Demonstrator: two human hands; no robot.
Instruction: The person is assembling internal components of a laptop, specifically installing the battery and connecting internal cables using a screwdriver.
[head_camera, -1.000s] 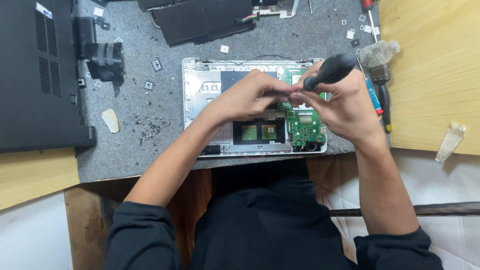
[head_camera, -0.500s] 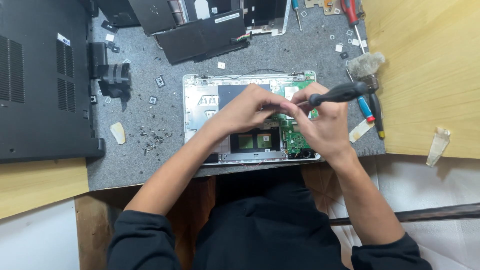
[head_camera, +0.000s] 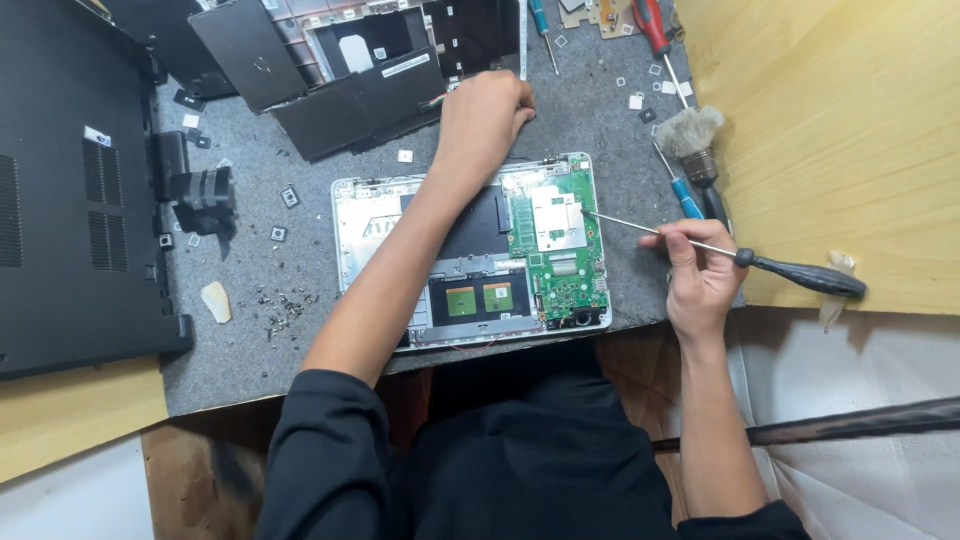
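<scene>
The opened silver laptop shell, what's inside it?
Inside the laptop shell sit a green circuit board and a dark panel. The left hand reaches past it; that forearm hides the middle.

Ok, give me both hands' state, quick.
Left hand: fingers curled, resting on the grey mat above the opened laptop; whether it holds anything cannot be told.
Right hand: closed on the black-handled screwdriver.

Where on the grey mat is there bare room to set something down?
Free: the mat between the opened laptop and the brush, and the front-left corner below the screw pile. Crowded: the top edge with black panels and screwdrivers.
</scene>
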